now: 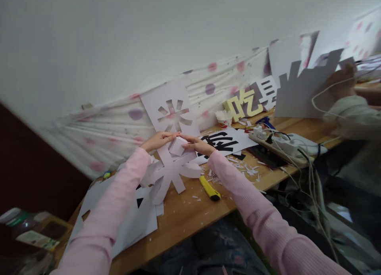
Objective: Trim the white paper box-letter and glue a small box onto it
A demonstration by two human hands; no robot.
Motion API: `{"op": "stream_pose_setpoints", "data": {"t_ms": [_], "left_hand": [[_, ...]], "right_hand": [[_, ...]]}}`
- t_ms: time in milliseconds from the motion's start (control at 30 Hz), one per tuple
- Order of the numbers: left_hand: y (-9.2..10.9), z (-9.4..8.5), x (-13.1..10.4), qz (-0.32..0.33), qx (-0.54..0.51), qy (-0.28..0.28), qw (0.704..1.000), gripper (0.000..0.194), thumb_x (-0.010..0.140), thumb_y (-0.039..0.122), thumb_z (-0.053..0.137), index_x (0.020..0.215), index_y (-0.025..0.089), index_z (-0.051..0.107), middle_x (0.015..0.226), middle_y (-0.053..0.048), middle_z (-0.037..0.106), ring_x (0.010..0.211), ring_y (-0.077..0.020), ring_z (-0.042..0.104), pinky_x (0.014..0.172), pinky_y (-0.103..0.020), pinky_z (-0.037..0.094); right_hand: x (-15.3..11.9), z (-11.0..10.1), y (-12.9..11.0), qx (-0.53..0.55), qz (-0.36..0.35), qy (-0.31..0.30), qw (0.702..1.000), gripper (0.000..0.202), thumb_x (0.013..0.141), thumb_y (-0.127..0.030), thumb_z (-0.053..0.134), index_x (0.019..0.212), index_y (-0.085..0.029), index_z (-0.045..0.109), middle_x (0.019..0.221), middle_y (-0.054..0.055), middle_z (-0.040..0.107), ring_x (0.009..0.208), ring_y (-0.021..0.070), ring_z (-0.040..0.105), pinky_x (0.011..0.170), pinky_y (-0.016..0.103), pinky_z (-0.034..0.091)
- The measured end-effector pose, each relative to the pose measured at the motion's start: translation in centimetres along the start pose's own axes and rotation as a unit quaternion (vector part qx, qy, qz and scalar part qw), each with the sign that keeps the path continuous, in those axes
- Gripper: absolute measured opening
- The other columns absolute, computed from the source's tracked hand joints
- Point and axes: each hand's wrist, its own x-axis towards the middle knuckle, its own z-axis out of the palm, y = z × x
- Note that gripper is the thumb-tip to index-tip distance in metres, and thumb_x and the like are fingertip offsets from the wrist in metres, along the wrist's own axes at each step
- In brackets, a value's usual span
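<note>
A white board cut-out shaped like a Chinese character (172,168), with raised side strips along its edges, stands tilted over the table in front of me. My left hand (158,141) presses on its upper end from the left, with the fingers together. From the right, my right hand (200,145) pinches the same end, and the fingertips of both hands meet at the top. Behind them a white sheet (149,104) with a matching cut-out opening leans on the wall. A yellow utility knife (209,188) lies on the table to the right of the character.
White scraps (244,170) litter the wooden table (190,217). White sheets (133,223) lie at left, and a printed sheet (224,142) at right. Farther right are a yellow character (244,104), a blue glue gun (266,122), a corded power strip (279,144) and another person's hand (342,80).
</note>
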Motion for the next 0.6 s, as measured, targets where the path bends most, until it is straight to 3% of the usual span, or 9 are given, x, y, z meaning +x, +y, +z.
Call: {"op": "stream_pose_setpoints", "data": {"t_ms": [200,333,600], "left_hand": [[0.0,0.0,0.3,-0.015,0.019,0.005,1.0,0.069,0.085,0.058,0.05,0.141,0.018,0.05,0.148,-0.009,0.049,0.135,-0.0278,0.048,0.112,-0.041,0.037],[0.7,0.0,-0.2,-0.031,0.036,0.001,0.999,0.06,0.089,0.052,0.047,0.138,0.018,0.054,0.145,-0.008,0.053,0.133,-0.0267,0.049,0.112,-0.041,0.036],[1.8,0.1,-0.6,-0.065,0.041,0.005,0.997,0.053,0.093,0.054,0.04,0.133,0.026,0.059,0.146,-0.004,0.052,0.136,-0.0263,0.046,0.115,-0.043,0.031]], "right_hand": [[-0.5,-0.4,0.1,0.007,-0.012,-0.015,1.0,0.065,0.076,-0.031,0.076,0.138,-0.025,0.056,0.135,0.004,0.062,0.117,0.0223,0.059,0.102,0.038,0.047],[-0.7,-0.4,0.0,0.0,-0.018,-0.022,1.0,0.065,0.076,-0.029,0.076,0.138,-0.024,0.056,0.137,0.005,0.06,0.115,0.0206,0.06,0.1,0.034,0.048],[-0.3,0.0,-0.6,-0.041,-0.02,-0.035,0.998,0.065,0.074,-0.028,0.078,0.136,-0.03,0.057,0.134,0.003,0.061,0.091,0.016,0.065,0.085,0.033,0.055]]}}
